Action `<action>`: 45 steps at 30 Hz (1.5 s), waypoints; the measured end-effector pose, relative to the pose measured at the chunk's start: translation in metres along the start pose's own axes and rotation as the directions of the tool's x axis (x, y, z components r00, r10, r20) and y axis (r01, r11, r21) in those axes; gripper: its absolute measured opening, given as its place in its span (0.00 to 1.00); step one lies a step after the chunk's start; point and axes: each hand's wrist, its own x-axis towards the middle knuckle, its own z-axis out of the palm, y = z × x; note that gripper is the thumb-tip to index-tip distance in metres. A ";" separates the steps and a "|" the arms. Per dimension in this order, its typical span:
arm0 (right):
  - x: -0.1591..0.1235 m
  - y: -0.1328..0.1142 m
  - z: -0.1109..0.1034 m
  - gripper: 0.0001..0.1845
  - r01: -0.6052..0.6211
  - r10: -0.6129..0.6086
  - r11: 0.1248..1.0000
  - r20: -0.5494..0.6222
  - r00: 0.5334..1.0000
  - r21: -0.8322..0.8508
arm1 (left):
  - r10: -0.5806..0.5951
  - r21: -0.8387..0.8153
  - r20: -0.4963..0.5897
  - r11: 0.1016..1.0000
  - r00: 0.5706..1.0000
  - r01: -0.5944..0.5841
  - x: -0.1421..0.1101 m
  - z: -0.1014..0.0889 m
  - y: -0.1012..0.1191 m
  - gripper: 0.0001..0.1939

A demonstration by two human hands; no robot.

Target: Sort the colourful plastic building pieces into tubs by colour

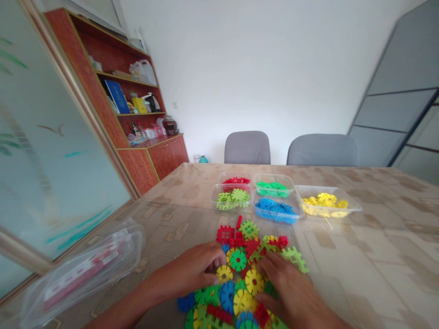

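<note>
A mixed pile of plastic building pieces lies on the table in front of me, with notched flower discs and square toothed plates. My left hand [202, 264] is at the pile's left side, thumb and curled fingers apart, beside a yellow disc [224, 273] and a green disc [238, 259]. On the right, my right hand [290, 281] rests over the pile with its fingers spread. Its fingertips touch pieces near another yellow disc [254, 281] and a light green toothed plate [294, 258]. Neither hand shows a piece held. Some pieces under the right hand are hidden.
Beyond the pile stand clear boxes of sorted pieces: red [236, 181], light green [233, 199], green [273, 188], blue [276, 210] and yellow [324, 204]. Stacked clear lids [135, 242] lie at left. Two grey chairs [247, 147] stand behind the table.
</note>
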 end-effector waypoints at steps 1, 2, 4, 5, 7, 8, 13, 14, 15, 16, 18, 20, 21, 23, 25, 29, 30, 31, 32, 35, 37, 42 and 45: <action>0.000 0.001 -0.001 0.14 -0.007 0.007 1.000 -0.001 1.000 0.009 | 0.000 -0.005 0.016 1.000 1.000 0.000 0.000 -0.002 0.000 0.12; 0.000 0.001 -0.002 0.14 -0.014 0.014 1.000 -0.001 1.000 0.022 | -0.001 -0.011 0.028 1.000 1.000 0.002 -0.001 -0.003 0.000 0.14; 0.001 0.002 -0.004 0.13 -0.013 0.014 0.998 -0.008 1.000 0.056 | -0.007 -0.014 0.038 1.000 0.999 0.007 -0.001 -0.004 0.000 0.17; 0.001 0.002 -0.005 0.11 -0.003 0.004 0.997 -0.017 1.000 0.079 | -0.009 -0.013 0.041 1.000 0.999 0.010 0.000 -0.004 0.000 0.17; 0.003 0.004 -0.007 0.10 0.029 -0.023 0.990 -0.040 0.999 0.137 | -0.013 -0.014 0.037 1.000 0.999 0.013 0.000 -0.003 -0.001 0.18; 0.004 0.005 -0.009 0.10 0.044 -0.036 0.984 -0.052 0.998 0.170 | -0.014 -0.016 0.032 1.000 0.999 0.014 0.000 -0.002 -0.001 0.17; 0.005 0.019 -0.026 0.06 0.095 -0.088 0.965 -0.040 0.995 0.243 | -0.050 -0.034 -0.003 0.998 0.999 0.050 0.000 0.003 -0.001 0.15; 0.003 0.022 -0.029 0.06 0.101 -0.100 0.970 -0.019 0.995 0.223 | -0.071 -0.051 -0.007 0.996 0.997 0.071 -0.001 0.004 0.000 0.15; 0.002 0.024 -0.033 0.06 0.105 -0.108 0.975 0.005 0.994 0.196 | -0.095 -0.072 -0.006 0.993 0.995 0.094 -0.001 0.004 0.000 0.16; -0.001 0.026 -0.035 0.06 0.108 -0.114 0.980 0.026 0.993 0.166 | -0.116 -0.096 0.001 0.989 0.993 0.116 0.000 0.004 0.001 0.15; -0.006 0.028 -0.039 0.06 0.110 -0.116 0.989 0.054 0.992 0.104 | -0.133 -0.151 0.024 0.979 0.991 0.135 0.000 0.005 0.001 0.13; -0.011 0.027 -0.042 0.07 0.115 -0.120 0.992 0.082 0.989 0.059 | -0.106 -0.207 0.047 0.972 0.993 0.114 0.002 0.006 0.000 0.11; -0.014 0.026 -0.043 0.07 0.119 -0.123 0.992 0.096 0.988 0.050 | -0.087 -0.238 0.045 0.967 0.995 0.095 0.003 0.006 -0.001 0.10; -0.018 0.024 -0.047 0.07 0.123 -0.129 0.991 0.127 0.984 0.050 | -0.045 -0.300 0.016 0.953 0.999 0.048 0.006 0.007 -0.004 0.09; -0.019 0.023 -0.052 0.07 0.123 -0.130 0.991 0.147 0.981 0.057 | -0.014 -0.353 -0.017 0.936 1.000 0.007 0.010 0.006 -0.006 0.10; -0.011 0.026 -0.052 0.07 0.111 -0.117 0.991 0.079 0.990 0.071 | -0.051 -0.341 -0.050 0.939 0.997 0.031 0.014 0.004 -0.007 0.11; -0.008 0.027 -0.049 0.07 0.106 -0.109 0.992 0.052 0.993 0.070 | -0.065 -0.326 -0.063 0.944 0.996 0.041 0.015 0.003 -0.007 0.10; -0.006 0.028 -0.046 0.07 0.099 -0.101 0.993 0.030 0.994 0.068 | -0.071 -0.315 -0.075 0.948 0.995 0.044 0.015 0.003 -0.008 0.09; -0.005 0.028 -0.044 0.07 0.091 -0.093 0.994 0.023 0.995 0.065 | -0.068 -0.311 -0.084 0.950 0.994 0.039 0.016 0.003 -0.008 0.09; -0.007 0.025 -0.041 0.08 0.083 -0.091 0.993 0.095 0.991 0.085 | -0.050 -0.313 -0.096 0.949 0.994 0.018 0.016 0.002 -0.011 0.09; -0.009 0.022 -0.043 0.08 0.085 -0.099 0.991 0.140 0.985 0.103 | -0.043 -0.318 -0.109 0.948 0.993 0.006 0.016 0.001 -0.012 0.11; -0.010 0.023 -0.048 0.09 0.115 -0.123 0.987 0.070 0.990 0.112 | -0.014 -0.347 -0.082 0.938 0.997 -0.016 0.012 -0.002 -0.001 0.13; -0.011 0.023 -0.040 0.10 0.105 -0.112 0.991 0.079 0.991 0.086 | 0.004 -0.332 -0.071 0.943 0.997 -0.027 0.010 0.001 0.007 0.11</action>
